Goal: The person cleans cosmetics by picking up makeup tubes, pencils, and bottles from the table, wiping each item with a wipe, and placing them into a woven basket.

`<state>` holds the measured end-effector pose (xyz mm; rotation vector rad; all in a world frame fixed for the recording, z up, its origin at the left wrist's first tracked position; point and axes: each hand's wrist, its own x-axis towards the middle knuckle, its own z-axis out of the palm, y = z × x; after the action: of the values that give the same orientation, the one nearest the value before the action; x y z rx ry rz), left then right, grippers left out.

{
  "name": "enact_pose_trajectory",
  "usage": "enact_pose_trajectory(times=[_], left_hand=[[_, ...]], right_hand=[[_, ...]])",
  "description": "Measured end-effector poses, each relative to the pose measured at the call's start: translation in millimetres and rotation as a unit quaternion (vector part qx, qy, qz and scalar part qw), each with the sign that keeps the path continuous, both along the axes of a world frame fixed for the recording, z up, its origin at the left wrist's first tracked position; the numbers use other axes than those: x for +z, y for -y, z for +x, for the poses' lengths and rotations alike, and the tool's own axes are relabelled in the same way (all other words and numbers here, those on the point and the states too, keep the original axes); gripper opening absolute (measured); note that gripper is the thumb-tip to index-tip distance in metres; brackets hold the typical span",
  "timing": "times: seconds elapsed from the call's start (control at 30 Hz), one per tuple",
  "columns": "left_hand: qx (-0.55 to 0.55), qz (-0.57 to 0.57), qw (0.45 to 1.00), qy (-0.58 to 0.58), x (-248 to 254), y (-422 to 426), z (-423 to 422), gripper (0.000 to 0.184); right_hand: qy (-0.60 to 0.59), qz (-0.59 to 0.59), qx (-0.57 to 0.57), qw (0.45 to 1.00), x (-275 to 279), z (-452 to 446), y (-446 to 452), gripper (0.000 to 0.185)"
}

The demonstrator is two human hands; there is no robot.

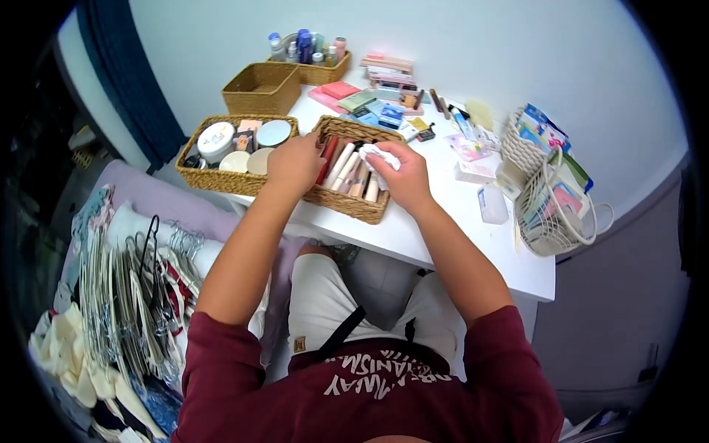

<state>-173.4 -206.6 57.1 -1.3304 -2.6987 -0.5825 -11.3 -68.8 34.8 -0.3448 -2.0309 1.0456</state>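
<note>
A woven basket (354, 207) with lipstick-like tubes (342, 168) stands near the front edge of the white table. My left hand (295, 164) is at its left side, fingers curled by a dark red tube (326, 160); whether they grip it is hard to make out. Above the basket's right part, my right hand (401, 173) pinches a crumpled white tissue (382, 156). Touching on the left is another woven basket (214, 180), holding round containers and compacts, among them a white jar (216, 140).
Behind stand an empty woven basket (260, 92) and one with bottles (325, 74). Palettes and small boxes (389, 114) lie at the back. On the right are a clear container (492, 204), a rope basket (517, 148) and a wire basket (550, 221). Hangers (122, 295) lie lower left.
</note>
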Motion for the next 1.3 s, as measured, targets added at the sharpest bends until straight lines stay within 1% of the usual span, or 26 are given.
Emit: enact_pose_trajectory(times=[0.07, 0.1, 0.2, 0.27, 0.33, 0.37, 0.47, 0.5, 0.6, 0.63, 0.73, 0.77, 0.83, 0.87, 0.9, 1.0, 1.03, 1.13, 1.17, 1.3], left_hand=[[-0.008, -0.006, 1.0, 0.0, 4, -7, 6, 0.036], [-0.03, 0.003, 0.999, -0.022, 7, -11, 12, 0.03], [-0.072, 0.048, 0.996, 0.0, 9, -34, 33, 0.029], [-0.103, 0.068, 0.992, -0.039, 9, -55, 46, 0.028], [-0.123, 0.052, 0.99, -0.041, 21, -80, 60, 0.027], [-0.157, 0.073, 0.984, -0.05, 16, -99, 55, 0.028], [-0.175, 0.077, 0.979, -0.07, 37, -144, 63, 0.028], [-0.173, 0.078, 0.977, -0.101, 37, -164, 58, 0.029], [-0.171, 0.085, 0.978, -0.085, 47, -215, 52, 0.028], [-0.172, 0.096, 0.975, -0.104, 45, -232, 49, 0.026], [-0.156, 0.033, 0.981, -0.111, 42, -281, 37, 0.025], [-0.147, -0.013, 0.985, -0.092, 42, -300, 30, 0.026], [-0.13, -0.063, 0.985, -0.094, 41, -323, 22, 0.029], [-0.122, -0.09, 0.984, -0.093, 37, -333, 18, 0.03], [-0.102, -0.114, 0.985, -0.083, 32, -344, 14, 0.035], [-0.088, -0.171, 0.976, -0.102, 8, -372, 0, 0.038], [-0.082, -0.15, 0.98, -0.099, -4, -380, -5, 0.041], [-0.058, -0.143, 0.982, -0.113, -27, -398, -11, 0.043], [-0.055, -0.131, 0.984, -0.11, -33, -402, -12, 0.041], [-0.084, -0.165, 0.974, -0.128, -36, -406, -10, 0.032]], right_hand=[[-0.003, 0.004, -0.005, 1.0, -4, 7, -6, 0.028], [-0.003, 0.008, -0.008, 1.0, -3, 11, -8, 0.028], [0.002, 0.015, -0.034, 0.999, 4, 28, -19, 0.028], [-0.012, 0.022, -0.052, 0.998, 10, 40, -34, 0.029], [-0.024, 0.031, -0.079, 0.996, 16, 51, -55, 0.029], [-0.029, 0.034, -0.098, 0.994, 18, 56, -69, 0.029], [-0.044, 0.043, -0.134, 0.989, 34, 69, -108, 0.027], [-0.048, 0.047, -0.144, 0.987, 40, 72, -120, 0.027], [-0.051, 0.037, -0.17, 0.983, 62, 75, -152, 0.025], [-0.054, 0.037, -0.174, 0.983, 66, 74, -164, 0.025], [-0.063, 0.047, -0.183, 0.98, 77, 67, -194, 0.025], [-0.067, 0.048, -0.183, 0.98, 76, 64, -204, 0.025], [-0.071, 0.04, -0.185, 0.979, 71, 56, -220, 0.024], [-0.07, 0.035, -0.185, 0.98, 67, 53, -226, 0.023], [-0.069, 0.03, -0.186, 0.98, 63, 51, -231, 0.023], [-0.045, 0.013, -0.203, 0.978, 50, 47, -242, 0.023], [-0.034, 0.007, -0.211, 0.977, 45, 46, -245, 0.024], [-0.033, 0.007, -0.217, 0.976, 27, 40, -254, 0.024], [-0.03, 0.004, -0.214, 0.976, 24, 39, -254, 0.023], [-0.02, 0.01, -0.205, 0.978, 19, 39, -248, 0.021]])
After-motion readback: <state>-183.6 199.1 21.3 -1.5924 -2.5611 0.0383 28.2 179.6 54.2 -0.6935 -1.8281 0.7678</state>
